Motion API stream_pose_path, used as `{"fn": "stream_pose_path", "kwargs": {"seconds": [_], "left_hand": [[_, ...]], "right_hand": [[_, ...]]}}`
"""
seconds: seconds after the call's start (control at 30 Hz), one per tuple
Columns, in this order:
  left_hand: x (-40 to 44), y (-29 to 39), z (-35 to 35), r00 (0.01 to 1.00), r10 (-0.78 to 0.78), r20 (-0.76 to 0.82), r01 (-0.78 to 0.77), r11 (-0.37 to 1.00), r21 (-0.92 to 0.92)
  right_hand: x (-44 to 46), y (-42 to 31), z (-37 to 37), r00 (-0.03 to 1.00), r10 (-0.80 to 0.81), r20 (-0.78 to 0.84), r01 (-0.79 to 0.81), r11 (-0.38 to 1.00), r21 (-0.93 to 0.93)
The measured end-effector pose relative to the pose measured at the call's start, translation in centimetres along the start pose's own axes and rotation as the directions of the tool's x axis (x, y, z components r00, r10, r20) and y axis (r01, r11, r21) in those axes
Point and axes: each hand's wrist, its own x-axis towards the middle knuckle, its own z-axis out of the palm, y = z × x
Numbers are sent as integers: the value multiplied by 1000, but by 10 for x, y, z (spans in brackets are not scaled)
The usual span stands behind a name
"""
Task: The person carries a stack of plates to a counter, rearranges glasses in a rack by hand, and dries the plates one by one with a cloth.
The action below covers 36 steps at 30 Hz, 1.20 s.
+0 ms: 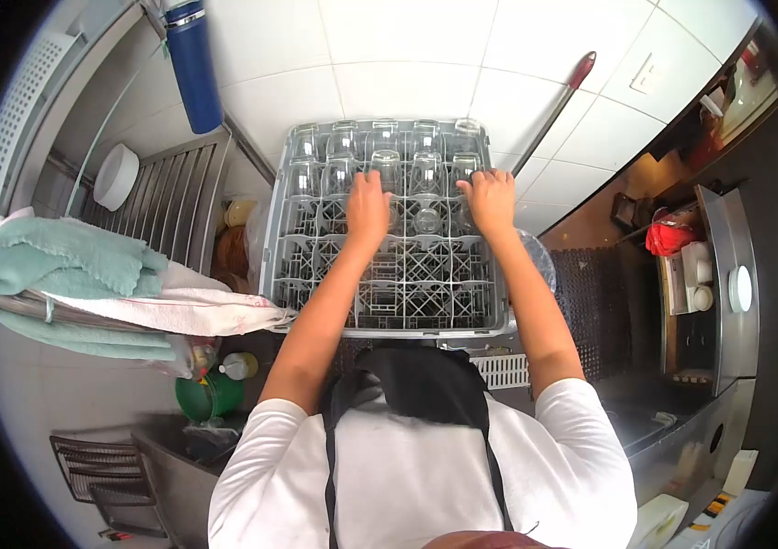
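In rack's far half, left hand half-curled by middle glass, right hand loosely spread at right-end glass, hold unclear; best guided straight, lightly, without knocking neighbours.

Deep blue bottle, green bucket, pale grey rack, plain white shirt

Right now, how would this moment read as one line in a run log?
left hand: at a glass | right hand: at another glass, farther right | rack: glasses grouped toward the wall | green towel: left of rack
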Motion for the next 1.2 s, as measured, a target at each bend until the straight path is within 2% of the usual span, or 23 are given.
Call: {"fn": "stream_pose_path", "kwargs": {"seconds": [0.07,0.13,0.17,0.27,0.3,0.4,0.43,0.53,0.57,0.67,0.77,0.83,0.87,0.9,0.93,1.0,1.07,1.1,1.2], "left_hand": [[17,-10,8,997,53,-59,-57,996,-73],[26,-18,13,990,97,-102,-107,989,-100],[26,-18,9,997,59,-58,-66,992,-108],[13,-20,13,995,86,-60,-88,996,-28],[7,-8,11,982,124,-141,-119,992,41],[-8,34,17,967,235,-99,-238,971,-23],[-8,45,24,971,233,-52,-235,971,-32],[7,46,47,995,88,39,-84,992,-97],[11,47,49,993,121,11,-119,986,-114],[15,41,56,990,143,14,-143,988,-50],[0,40,19,988,117,-104,-125,989,-79],[-13,12,-20,961,100,-258,-107,994,-14],[-19,-7,-42,956,63,-286,-46,997,66],[-23,-40,-50,944,34,-329,11,991,132],[-25,-63,-61,945,-97,-312,149,978,146],[-17,-113,-62,950,-175,-257,210,971,114],[-1,-136,-60,963,-237,-128,241,970,15],[8,-143,-63,965,-256,-57,255,966,-30],[28,-157,-60,985,-170,-35,171,985,16]], "right_hand": [[-5,8,10,993,-35,-109,42,997,61],[-4,5,-8,997,-46,-66,52,994,100],[-9,2,-12,998,-50,-40,54,991,125],[-13,12,2,999,-46,6,44,985,165],[-9,10,-6,999,-38,38,31,984,176],[1,10,3,1000,12,-6,-11,990,137],[5,9,4,999,39,20,-41,990,132],[6,10,9,1000,21,5,-22,995,92],[5,8,4,998,5,-63,1,996,90],[2,-2,-7,968,9,-250,66,954,291],[6,-28,-4,995,-46,-84,76,908,413],[13,-51,-1,991,-130,0,117,893,434],[17,-62,1,985,-170,38,136,888,440],[21,-78,11,978,-206,-21,189,848,494],[27,-102,0,978,-204,42,148,821,551],[39,-149,-2,962,-216,167,85,818,569],[42,-187,26,971,-153,186,36,855,518],[44,-202,37,974,-116,193,6,871,492],[32,-222,55,996,21,82,-57,883,466]]}}
